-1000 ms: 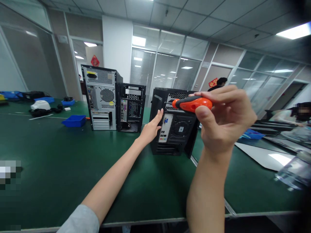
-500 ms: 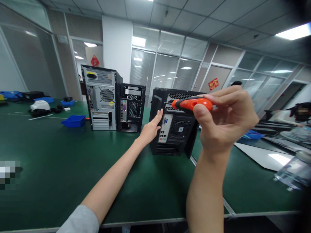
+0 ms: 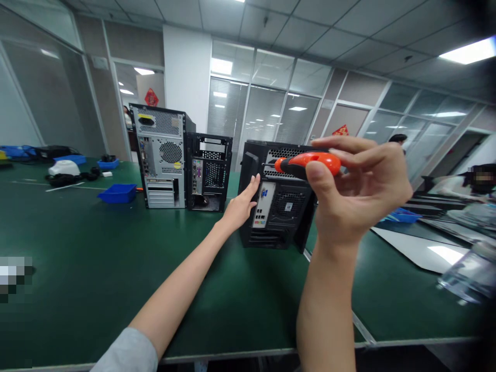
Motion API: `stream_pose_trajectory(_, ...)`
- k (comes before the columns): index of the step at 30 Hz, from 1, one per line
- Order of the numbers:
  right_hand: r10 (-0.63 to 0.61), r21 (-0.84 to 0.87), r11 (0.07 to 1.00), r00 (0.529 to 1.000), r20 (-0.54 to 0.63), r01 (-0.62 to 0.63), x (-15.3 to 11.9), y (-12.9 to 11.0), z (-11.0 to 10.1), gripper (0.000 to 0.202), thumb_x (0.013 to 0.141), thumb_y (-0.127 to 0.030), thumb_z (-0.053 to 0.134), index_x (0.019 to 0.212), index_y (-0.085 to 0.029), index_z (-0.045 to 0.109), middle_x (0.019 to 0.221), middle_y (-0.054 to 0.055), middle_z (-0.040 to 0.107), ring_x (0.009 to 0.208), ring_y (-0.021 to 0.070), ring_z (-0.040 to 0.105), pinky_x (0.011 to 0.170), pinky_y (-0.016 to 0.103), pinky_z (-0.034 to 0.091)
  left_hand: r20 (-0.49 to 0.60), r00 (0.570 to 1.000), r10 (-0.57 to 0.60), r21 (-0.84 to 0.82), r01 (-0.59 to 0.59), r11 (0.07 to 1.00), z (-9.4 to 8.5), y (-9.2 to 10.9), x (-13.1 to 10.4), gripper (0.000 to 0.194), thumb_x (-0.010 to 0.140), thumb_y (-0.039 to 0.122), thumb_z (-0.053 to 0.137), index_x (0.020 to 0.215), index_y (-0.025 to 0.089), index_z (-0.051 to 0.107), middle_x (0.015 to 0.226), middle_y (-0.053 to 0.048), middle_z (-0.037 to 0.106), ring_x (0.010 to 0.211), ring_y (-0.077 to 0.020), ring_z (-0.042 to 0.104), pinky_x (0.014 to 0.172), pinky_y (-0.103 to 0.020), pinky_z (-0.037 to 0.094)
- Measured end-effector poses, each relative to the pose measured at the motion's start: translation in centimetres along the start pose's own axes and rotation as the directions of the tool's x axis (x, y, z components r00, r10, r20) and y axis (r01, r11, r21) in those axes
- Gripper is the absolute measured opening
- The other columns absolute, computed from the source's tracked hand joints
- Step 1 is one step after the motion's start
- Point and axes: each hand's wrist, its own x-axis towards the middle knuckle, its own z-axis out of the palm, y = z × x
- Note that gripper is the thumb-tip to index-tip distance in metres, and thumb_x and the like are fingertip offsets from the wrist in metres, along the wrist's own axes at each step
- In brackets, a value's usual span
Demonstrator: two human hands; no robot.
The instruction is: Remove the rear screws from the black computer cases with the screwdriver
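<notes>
A black computer case [image 3: 271,237] stands upright on the green table, its back panel with ports and fan grille facing me. My left hand [image 3: 241,207] lies against the case's left rear edge, fingers stretched out, pressing on it rather than gripping. In my right hand [image 3: 354,186] is an orange and black screwdriver [image 3: 310,164], its handle pinched between thumb and fingers. The thin shaft points left, its tip at the upper left of the back panel. Whether the tip sits in a screw is too small to tell.
Left of the case stand a tall grey computer case [image 3: 165,155] and a smaller black case [image 3: 211,170]. A blue tray [image 3: 118,193] lies farther left. At right are a white panel [image 3: 418,250], a clear plastic container [image 3: 468,274] and a person [image 3: 480,181] at work.
The screwdriver handle has turned in my right hand, and the fingers have shifted around it. My left hand and the case have stayed in place.
</notes>
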Motion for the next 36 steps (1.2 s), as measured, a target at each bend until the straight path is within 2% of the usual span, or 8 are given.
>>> stream_pose_trajectory(4, 0.05, -0.048, 0.998, 0.999, -0.009, -0.05, -0.2, 0.3, -0.2, 0.034, 0.068, -0.038, 0.079, 0.074, -0.024, 0.049, 0.077, -0.003, 0.055, 0.081, 0.0189, 0.066, 0.071, 0.039, 0.056, -0.005, 1.0, -0.001, -0.004, 0.001, 1.0, 0.0, 0.0, 0.0, 0.089, 0.085, 0.005, 0.047, 0.152, 0.038, -0.001, 0.16, 0.005, 0.013, 0.142, -0.0245, 0.031, 0.111, -0.045, 0.041)
stream_pose_trajectory(9, 0.033, -0.056, 0.998, 0.999, -0.039, -0.035, -0.1, 0.7, -0.4, 0.038, 0.064, -0.044, 0.081, 0.072, -0.024, 0.049, 0.074, -0.003, 0.051, 0.076, 0.0181, 0.064, 0.068, 0.038, 0.057, -0.01, 1.0, -0.002, -0.007, 0.002, 1.0, 0.0, -0.1, 0.0, 0.09, 0.084, 0.005, 0.048, 0.151, 0.039, -0.001, 0.16, 0.005, 0.013, 0.141, -0.025, 0.032, 0.111, -0.046, 0.04)
stream_pose_trajectory(16, 0.041, -0.062, 0.997, 0.999, 0.0, -0.041, -0.3, 0.3, -0.1, 0.035, 0.063, -0.039, 0.082, 0.078, -0.025, 0.055, 0.077, -0.003, 0.05, 0.075, 0.0155, 0.061, 0.062, 0.033, 0.056, -0.017, 1.0, -0.02, 0.02, 0.021, 1.0, 0.4, -0.7, 0.0, 0.087, 0.086, 0.007, 0.049, 0.152, 0.04, 0.002, 0.159, 0.005, 0.017, 0.138, -0.0264, 0.038, 0.111, -0.045, 0.04)
stream_pose_trajectory(20, 0.042, -0.079, 0.996, 0.999, 0.001, -0.042, -0.5, 0.2, 0.1, 0.034, 0.063, -0.042, 0.082, 0.08, -0.025, 0.058, 0.08, -0.003, 0.049, 0.072, 0.0126, 0.058, 0.057, 0.028, 0.053, -0.026, 0.999, -0.024, 0.049, 0.025, 0.998, 0.6, -1.0, 0.1, 0.086, 0.087, 0.009, 0.049, 0.152, 0.04, 0.002, 0.159, 0.004, 0.02, 0.137, -0.0264, 0.039, 0.111, -0.044, 0.041)
stream_pose_trajectory(24, 0.041, -0.095, 0.995, 0.999, -0.003, -0.041, -0.6, 0.1, 0.2, 0.033, 0.064, -0.043, 0.081, 0.08, -0.025, 0.059, 0.081, -0.003, 0.048, 0.071, 0.0122, 0.057, 0.056, 0.028, 0.052, -0.026, 0.999, -0.022, 0.062, 0.023, 0.998, 0.7, -1.0, 0.1, 0.086, 0.088, 0.01, 0.05, 0.152, 0.04, 0.002, 0.159, 0.004, 0.021, 0.138, -0.0266, 0.038, 0.111, -0.044, 0.041)
stream_pose_trajectory(29, 0.027, -0.097, 0.995, 0.999, -0.017, -0.028, -0.5, -0.1, 0.5, 0.033, 0.06, -0.038, 0.084, 0.079, -0.024, 0.06, 0.079, -0.003, 0.047, 0.066, 0.0104, 0.053, 0.054, 0.027, 0.049, -0.025, 0.999, -0.022, 0.05, 0.023, 0.998, 0.7, -0.9, 0.0, 0.085, 0.087, 0.009, 0.05, 0.152, 0.039, 0.003, 0.159, 0.003, 0.021, 0.137, -0.027, 0.039, 0.111, -0.044, 0.041)
stream_pose_trajectory(36, 0.004, -0.122, 0.992, 0.997, -0.081, -0.014, -0.5, 0.1, 0.8, 0.028, 0.066, -0.04, 0.08, 0.08, -0.025, 0.061, 0.081, -0.002, 0.049, 0.067, 0.0112, 0.053, 0.056, 0.027, 0.05, -0.01, 1.0, -0.012, -0.002, 0.012, 1.0, 0.2, -0.4, 0.0, 0.089, 0.085, 0.005, 0.048, 0.152, 0.039, 0.0, 0.16, 0.005, 0.015, 0.14, -0.0242, 0.033, 0.111, -0.044, 0.041)
